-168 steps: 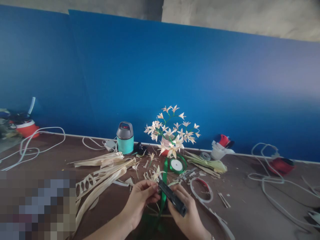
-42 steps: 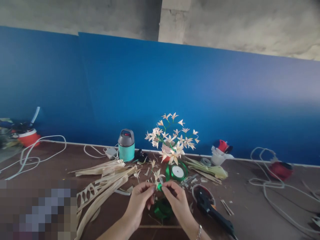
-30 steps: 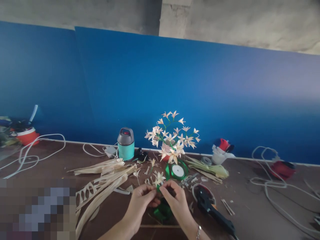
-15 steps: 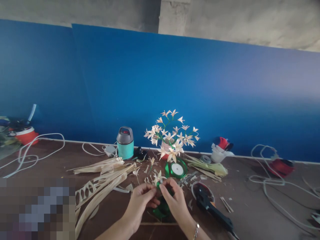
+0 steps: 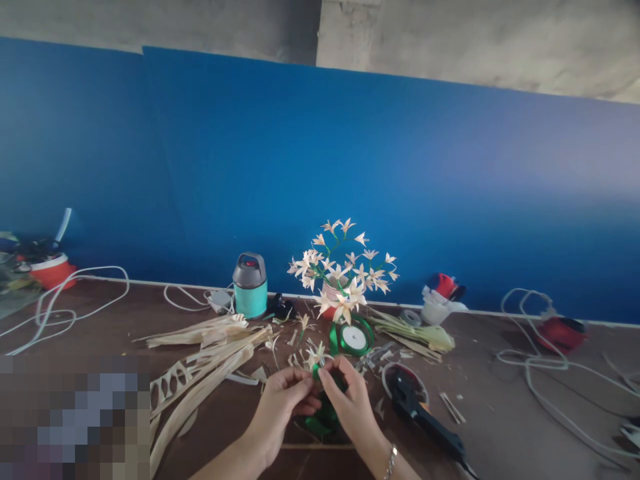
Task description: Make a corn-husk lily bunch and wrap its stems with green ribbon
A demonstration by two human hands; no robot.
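Observation:
My left hand and my right hand meet at the fingertips over the brown table. Both pinch a small pale flower whose stem is wrapped in green ribbon. Loose green ribbon hangs in a bunch below the hands. A spool of green ribbon lies just beyond them. A black glue gun lies on the table right of my right hand.
A pot of pale flowers stands behind the spool, a teal speaker to its left. Dried leaf strips lie left of my hands. White cables run at right and far left, and red objects sit at both ends.
Since 5.6 s ago the glue gun left my right hand and lies on the table. Both hands now pinch the small flower with green ribbon. In the last second they barely moved.

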